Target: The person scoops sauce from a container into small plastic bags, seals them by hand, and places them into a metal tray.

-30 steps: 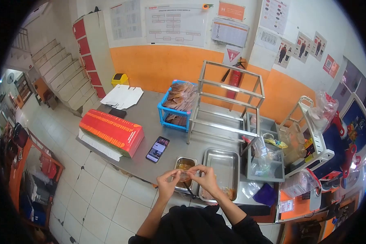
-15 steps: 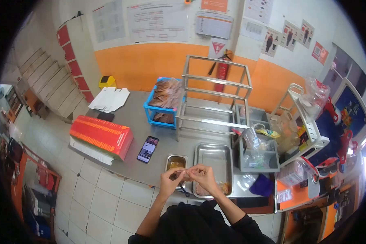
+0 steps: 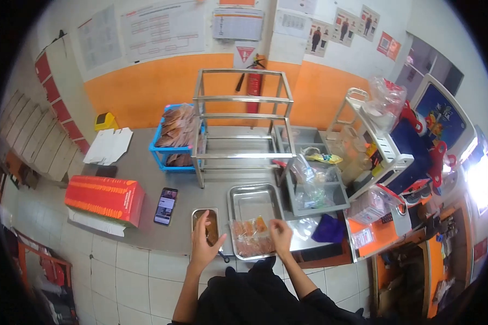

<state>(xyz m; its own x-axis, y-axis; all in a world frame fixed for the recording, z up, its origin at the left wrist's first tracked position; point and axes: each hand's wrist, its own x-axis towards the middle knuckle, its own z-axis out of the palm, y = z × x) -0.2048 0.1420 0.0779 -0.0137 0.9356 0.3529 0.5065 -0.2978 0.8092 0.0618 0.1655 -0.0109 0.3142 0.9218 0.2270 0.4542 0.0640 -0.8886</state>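
My left hand (image 3: 203, 245) is raised in front of a small steel pan (image 3: 194, 216), its thumb and fingers apart with nothing between them. Brown, sauce-like contents (image 3: 213, 230) show in the pan, partly hidden by that hand. Over the right edge of a larger steel tray (image 3: 255, 190) is my right hand (image 3: 281, 237), its fingers curled together; whether anything is pinched in them is hidden. Several clear plastic packets (image 3: 250, 235) with orange and brownish filling lie in the near half of the tray. A dark handle end (image 3: 226, 259) sticks out at the counter edge.
Left of the pan lie a phone (image 3: 166, 206) and a red-orange box (image 3: 104, 199). Behind are a blue basket (image 3: 158, 157) of brown packets and a steel rack (image 3: 244, 99). To the right are a grey divided bin (image 3: 322, 208) and a purple cloth (image 3: 328, 228).
The hands, pinched together on a small clear packet between pan and tray, have parted. My left hand has opened; my right moved over the tray's right side. The view has swung right.
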